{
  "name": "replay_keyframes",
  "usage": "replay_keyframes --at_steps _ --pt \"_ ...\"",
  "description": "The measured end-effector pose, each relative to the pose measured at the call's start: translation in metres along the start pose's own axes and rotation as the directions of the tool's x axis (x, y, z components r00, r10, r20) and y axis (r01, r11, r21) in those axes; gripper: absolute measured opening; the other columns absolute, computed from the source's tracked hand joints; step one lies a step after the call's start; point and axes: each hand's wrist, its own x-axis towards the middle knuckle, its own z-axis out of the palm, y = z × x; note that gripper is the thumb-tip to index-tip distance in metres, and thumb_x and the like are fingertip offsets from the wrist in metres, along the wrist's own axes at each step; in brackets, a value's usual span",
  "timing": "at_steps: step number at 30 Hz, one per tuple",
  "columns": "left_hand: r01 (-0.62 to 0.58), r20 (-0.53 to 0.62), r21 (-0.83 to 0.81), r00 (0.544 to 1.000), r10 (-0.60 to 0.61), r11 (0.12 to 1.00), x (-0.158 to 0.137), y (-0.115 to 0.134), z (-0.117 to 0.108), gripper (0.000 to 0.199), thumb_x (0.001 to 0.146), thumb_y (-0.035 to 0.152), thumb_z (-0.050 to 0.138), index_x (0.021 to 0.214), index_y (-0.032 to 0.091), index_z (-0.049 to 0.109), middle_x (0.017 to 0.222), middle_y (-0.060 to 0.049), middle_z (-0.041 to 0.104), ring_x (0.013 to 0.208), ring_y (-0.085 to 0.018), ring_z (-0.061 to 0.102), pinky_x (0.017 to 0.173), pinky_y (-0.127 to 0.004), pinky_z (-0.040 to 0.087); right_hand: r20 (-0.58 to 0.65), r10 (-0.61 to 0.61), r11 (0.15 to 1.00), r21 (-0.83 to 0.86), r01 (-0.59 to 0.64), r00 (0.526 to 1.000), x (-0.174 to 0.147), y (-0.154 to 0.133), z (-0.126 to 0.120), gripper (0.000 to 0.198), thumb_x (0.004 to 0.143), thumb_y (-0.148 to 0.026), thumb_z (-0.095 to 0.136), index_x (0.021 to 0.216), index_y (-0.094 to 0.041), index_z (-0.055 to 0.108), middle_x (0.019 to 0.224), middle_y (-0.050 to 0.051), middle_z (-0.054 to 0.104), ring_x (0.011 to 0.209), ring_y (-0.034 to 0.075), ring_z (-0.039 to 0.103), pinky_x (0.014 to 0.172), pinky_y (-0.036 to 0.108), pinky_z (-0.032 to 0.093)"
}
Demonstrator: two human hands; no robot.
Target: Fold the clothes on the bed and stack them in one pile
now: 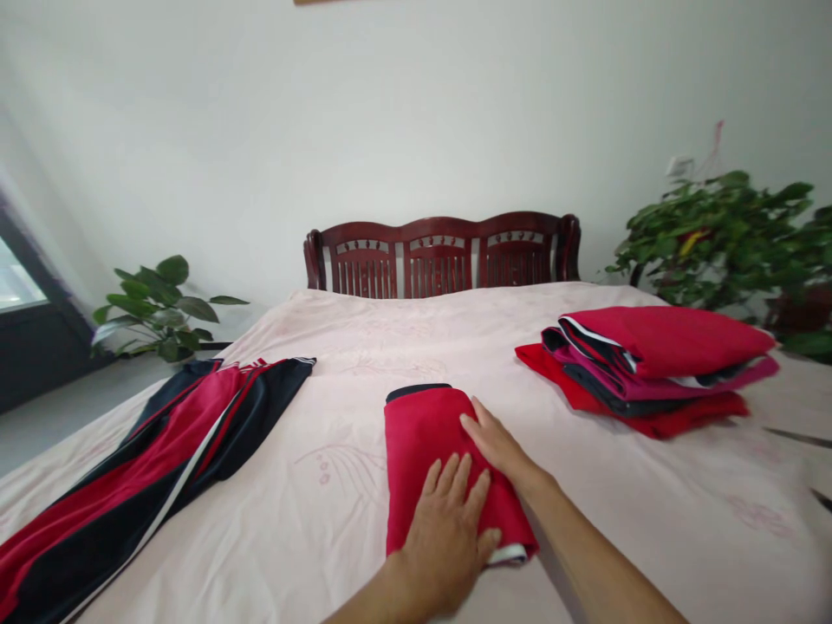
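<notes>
Before me on the bed lies a folded red garment (425,433) with a dark edge at its far end and a white trim at its near right corner. My left hand (448,529) rests palm down on its near half, fingers slightly spread. Along the garment's right edge my right hand (494,438) lies against the cloth, fingers stretched out and partly turned from view. Neither hand grips the fabric.
To the right is a stack of folded clothes (669,342) in red, magenta and dark cloth. Unfolded red and navy clothes (188,442) stretch along the left. A pale pink sheet (351,347) covers the bed. Beyond stand a wooden bench back (438,251) and potted plants (162,303).
</notes>
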Motion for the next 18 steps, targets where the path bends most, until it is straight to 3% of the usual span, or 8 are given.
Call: replay_keyframes --at_steps 2,4,6,9,12,15,18 --pt "0.003 0.016 -0.023 1.0 -0.002 1.0 -0.001 -0.001 0.0 0.068 0.097 0.057 0.033 0.153 0.019 0.033 0.161 -0.014 0.024 0.15 -0.031 0.017 0.122 -0.054 0.015 0.006 -0.035 0.987 -0.155 0.036 0.999 0.0 0.01 0.008 0.071 0.084 -0.037 0.053 0.148 -0.012 0.035 0.158 0.017 0.031 0.147 0.025 0.027 0.121 0.042 0.016" --pt "-0.048 0.068 -0.081 0.996 0.054 0.995 -0.004 -0.003 -0.007 0.068 0.094 0.054 0.045 0.151 0.018 0.037 0.159 -0.015 0.028 0.149 -0.032 0.021 0.121 -0.054 0.018 -0.039 0.001 0.992 -0.122 -0.006 0.999 -0.002 0.016 0.01 0.07 0.082 -0.037 0.056 0.145 -0.013 0.039 0.156 0.017 0.035 0.146 0.027 0.028 0.12 0.043 0.019" --pt "-0.074 0.078 -0.146 0.993 0.086 0.987 -0.01 -0.009 -0.018 0.059 0.091 0.046 0.055 0.144 0.023 0.049 0.153 -0.013 0.042 0.144 -0.032 0.033 0.12 -0.054 0.024 -0.07 0.06 0.998 -0.023 -0.062 0.996 -0.005 0.017 0.007 0.07 0.078 -0.039 0.061 0.14 -0.012 0.044 0.152 0.019 0.04 0.144 0.03 0.031 0.118 0.044 0.023" --pt "0.034 -0.079 -0.131 0.996 -0.044 0.991 -0.024 -0.027 -0.031 0.045 0.093 0.034 0.052 0.137 0.03 0.057 0.148 -0.007 0.05 0.142 -0.03 0.038 0.119 -0.056 0.025 -0.05 0.122 0.99 0.083 -0.118 0.991 -0.011 0.008 -0.001 0.071 0.073 -0.044 0.068 0.134 -0.013 0.049 0.143 0.02 0.051 0.136 0.033 0.045 0.112 0.044 0.035" --pt "0.189 -0.184 -0.074 0.962 -0.2 0.979 -0.036 -0.051 -0.024 0.052 0.094 0.034 0.048 0.145 0.027 0.047 0.159 -0.009 0.034 0.147 -0.032 0.027 0.118 -0.056 0.027 0.16 0.188 0.936 0.27 -0.227 0.969 -0.018 -0.006 -0.008 0.059 0.073 -0.049 0.068 0.12 -0.014 0.06 0.123 0.018 0.067 0.113 0.031 0.064 0.096 0.043 0.05" --pt "0.199 -0.175 -0.065 0.962 -0.208 0.978 -0.044 -0.068 -0.001 0.058 0.092 0.029 0.05 0.149 0.028 0.041 0.164 -0.007 0.019 0.15 -0.033 0.017 0.117 -0.054 0.029 0.42 0.212 0.825 0.408 -0.392 0.883 -0.023 -0.017 -0.011 0.045 0.068 -0.044 0.074 0.1 -0.012 0.069 0.099 0.017 0.075 0.09 0.03 0.072 0.084 0.044 0.056" --pt "0.128 -0.212 -0.129 0.965 -0.153 0.983 -0.051 -0.078 0.016 0.057 0.092 0.025 0.048 0.148 0.033 0.041 0.164 -0.002 0.018 0.151 -0.032 0.011 0.118 -0.056 0.026 0.433 0.218 0.769 0.475 -0.427 0.875 -0.027 -0.02 -0.01 0.038 0.058 -0.028 0.077 0.092 -0.012 0.07 0.085 0.012 0.076 0.077 0.027 0.073 0.079 0.041 0.057"
